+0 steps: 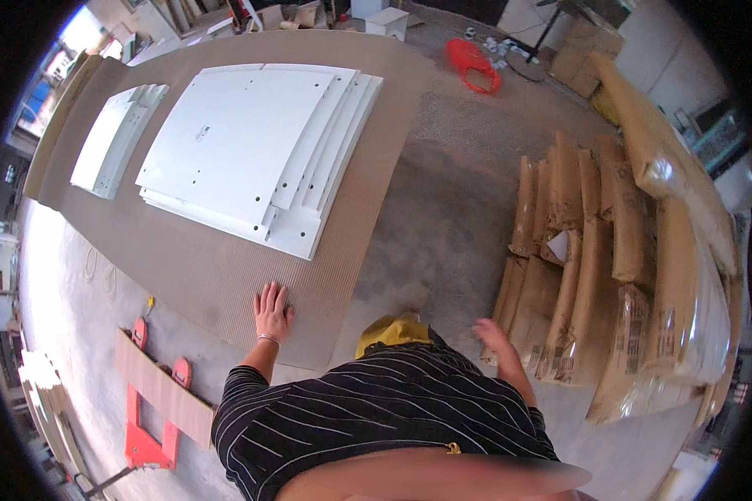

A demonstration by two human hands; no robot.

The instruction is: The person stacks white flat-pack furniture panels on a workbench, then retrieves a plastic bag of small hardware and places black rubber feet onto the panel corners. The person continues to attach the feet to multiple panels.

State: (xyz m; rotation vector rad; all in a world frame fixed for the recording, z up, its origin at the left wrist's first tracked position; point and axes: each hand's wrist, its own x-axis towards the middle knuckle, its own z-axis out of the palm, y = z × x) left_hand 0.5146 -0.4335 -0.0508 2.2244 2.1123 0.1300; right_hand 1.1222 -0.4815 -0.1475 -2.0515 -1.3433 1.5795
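Palm down on a sheet of corrugated cardboard (217, 275), or just over it, is my left hand (272, 313), fingers stretched out and nothing in them. A stack of white boards (234, 142) with small drilled holes lies on the cardboard, beyond that hand. Farther left, a smaller stack of narrow white boards (109, 146) rests on the same sheet. My right hand (490, 335) hangs at my right side, near the wrapped packages (535, 301). It is slightly blurred, with fingers partly spread, and holds nothing I can see.
Brown-wrapped flat packages (627, 225) are piled on the right. A red pallet jack (146, 442) with a wooden board (163, 388) across it stands at lower left. A red plastic bag (472, 63) lies on the far floor, near a stand fan (543, 37).
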